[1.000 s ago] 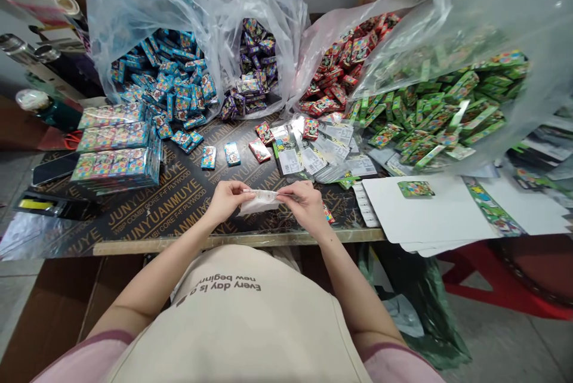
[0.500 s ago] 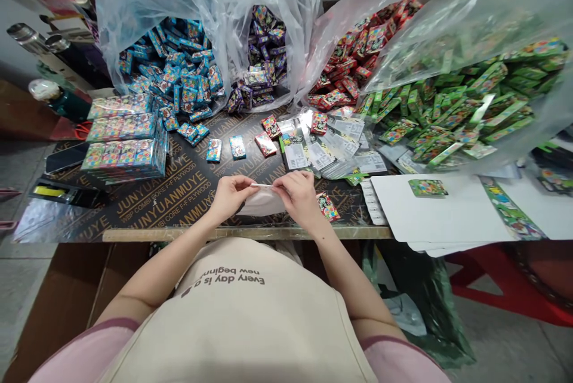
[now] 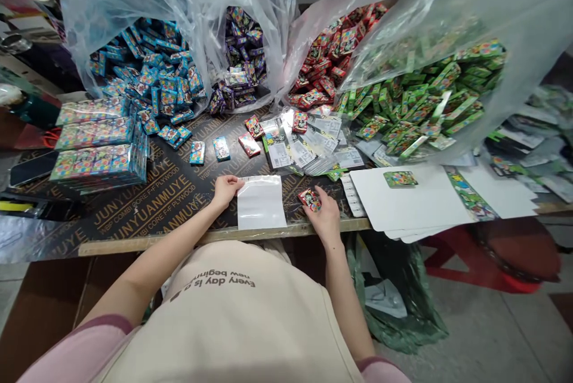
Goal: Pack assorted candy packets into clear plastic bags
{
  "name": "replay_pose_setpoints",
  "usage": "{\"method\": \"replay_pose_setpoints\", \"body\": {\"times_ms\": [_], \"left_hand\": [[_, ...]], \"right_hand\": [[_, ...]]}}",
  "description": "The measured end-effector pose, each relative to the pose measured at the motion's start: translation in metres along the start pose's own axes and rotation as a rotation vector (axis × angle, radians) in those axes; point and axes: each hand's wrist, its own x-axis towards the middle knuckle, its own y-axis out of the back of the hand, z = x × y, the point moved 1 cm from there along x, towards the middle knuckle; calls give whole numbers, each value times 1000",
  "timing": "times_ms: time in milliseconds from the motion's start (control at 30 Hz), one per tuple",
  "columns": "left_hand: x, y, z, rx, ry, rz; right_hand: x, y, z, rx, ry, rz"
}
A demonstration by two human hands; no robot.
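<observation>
My left hand (image 3: pixel 227 190) pinches the upper left corner of a glossy white plastic bag (image 3: pixel 261 205), which hangs flat over the table's front edge area. To the right of the bag, my right hand (image 3: pixel 326 213) has its thumb and fingers around a small red printed box (image 3: pixel 308 198) at the tabletop. Beyond the bag stand two small blue boxes (image 3: pixel 221 148) and two more red boxes (image 3: pixel 249 145). A fan of clear packets with printed cards (image 3: pixel 308 150) lies behind my right hand, with one red box on top.
Large clear bags hold blue boxes (image 3: pixel 168 82), purple boxes (image 3: pixel 244 52), red boxes (image 3: pixel 329 52) and green boxes (image 3: pixel 430 102). Wrapped stacks of boxes (image 3: pixel 96 156) stand left. White cards (image 3: pixel 385 204) overhang the front edge at right, a green box (image 3: pixel 400 179) on them.
My right hand has let go of the white bag and moved right to the red box. The bag now lies lowered and flat, its corner still in my left hand. The view has shifted right.
</observation>
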Motion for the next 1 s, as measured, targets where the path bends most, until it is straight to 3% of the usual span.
{"method": "replay_pose_setpoints", "body": {"times_ms": [167,300,400,533,633,733,867,1000], "left_hand": [[-4,-29,-8,-15,66,-51],[-6,-53,-14,-9,64,-77],[-6,-57,-16,26,71,-116],[-6,-32,-12,108,54,-167],[-4,4,-3,164,-40,-121],[-4,33,7,256,-194,-57],[-10,44,11,308,-252,-97],[-26,46,6,283,-247,-163]], "right_hand": [[-2,17,-25,155,18,261],[5,3,-55,170,182,140],[8,-24,-59,96,170,-7],[7,-33,-52,48,153,-47],[18,-18,-52,80,185,76],[50,-11,-64,61,164,195],[115,-28,-95,-60,72,212],[157,-36,-115,-60,-1,79]]}}
